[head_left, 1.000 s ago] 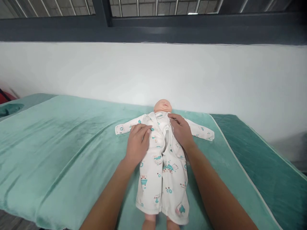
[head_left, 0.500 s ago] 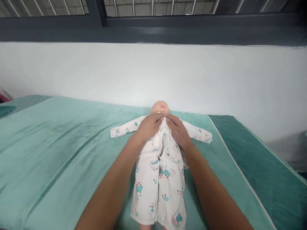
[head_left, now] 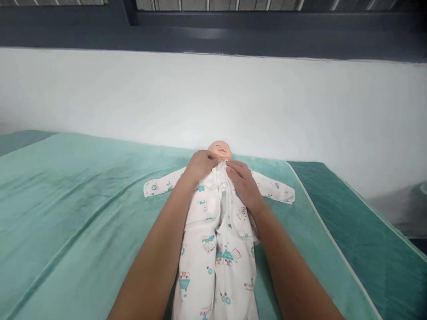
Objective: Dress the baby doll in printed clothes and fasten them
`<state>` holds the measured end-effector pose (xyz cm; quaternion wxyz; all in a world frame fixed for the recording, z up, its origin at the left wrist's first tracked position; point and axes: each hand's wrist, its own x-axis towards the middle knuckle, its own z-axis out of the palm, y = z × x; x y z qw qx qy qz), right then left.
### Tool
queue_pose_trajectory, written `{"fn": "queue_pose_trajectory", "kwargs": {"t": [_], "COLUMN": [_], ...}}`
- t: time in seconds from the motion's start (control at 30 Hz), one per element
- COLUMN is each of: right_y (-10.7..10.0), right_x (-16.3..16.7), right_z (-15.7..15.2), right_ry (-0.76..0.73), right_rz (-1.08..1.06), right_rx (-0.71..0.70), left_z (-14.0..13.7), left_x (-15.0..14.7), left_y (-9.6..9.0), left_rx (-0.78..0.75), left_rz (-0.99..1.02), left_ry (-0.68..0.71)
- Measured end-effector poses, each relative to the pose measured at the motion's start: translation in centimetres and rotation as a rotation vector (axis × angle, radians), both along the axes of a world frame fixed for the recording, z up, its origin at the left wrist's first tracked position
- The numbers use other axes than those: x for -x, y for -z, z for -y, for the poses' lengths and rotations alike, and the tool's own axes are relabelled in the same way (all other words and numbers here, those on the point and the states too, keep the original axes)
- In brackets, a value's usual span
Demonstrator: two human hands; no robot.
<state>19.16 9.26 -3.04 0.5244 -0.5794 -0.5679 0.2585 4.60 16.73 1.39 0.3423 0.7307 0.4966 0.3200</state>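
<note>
A baby doll (head_left: 220,148) lies on its back in a white printed baby shirt (head_left: 207,195), arms stretched out to the sides. White printed pants (head_left: 196,253) cover its legs. My left hand (head_left: 201,164) pinches the shirt's collar on the left side of the neck, with its fingertips partly hidden. On the other side of the front opening, my right hand (head_left: 244,181) grips the upper edge of the shirt near the collar. Below the chest the shirt's front hangs apart in a narrow gap. Small buttons show along the left front edge.
A light green sheet (head_left: 83,191) with a few creases lies under the doll, with a darker green band (head_left: 353,222) on the right. Beyond the doll's head rises a white wall (head_left: 213,98), below a dark window frame (head_left: 213,38) with bars.
My left hand has shifted up and left, away from my right hand, uncovering the collar and buttons between them. My view has tilted slightly downward.
</note>
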Motion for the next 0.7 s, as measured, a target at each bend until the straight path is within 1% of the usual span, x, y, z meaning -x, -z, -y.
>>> {"fn": "queue_pose_trajectory", "kwargs": {"t": [0.1,0.27,0.4,0.47,0.57,0.7], "right_y": [-0.3,-0.7,-0.6,-0.5,-0.4,-0.4], "right_x": [0.3,0.4,0.2,0.2,0.3,0.3], "right_z": [0.2,0.3,0.1,0.0,0.0,0.0], "right_ry": [0.041,-0.028,-0.057,-0.072,-0.068,-0.06], "right_rz": [-0.003,0.026,-0.009,-0.042,-0.077,-0.083], "right_rx": [0.02,-0.023,-0.064,-0.098,-0.133,-0.111], "left_z": [-0.5,-0.8,0.0,0.6,1.1,1.1], "left_x": [0.1,0.3,-0.1,-0.4,-0.8,-0.7], "left_y": [0.5,1.3,0.7,0.3,0.0,0.3], "left_rx": [0.055,0.075,0.114,0.138,0.126,0.107], "left_rz": [0.059,0.225,0.447,0.515,0.498,0.46], "left_ry": [-0.007,-0.005,-0.006,-0.009,0.011,0.035]}}
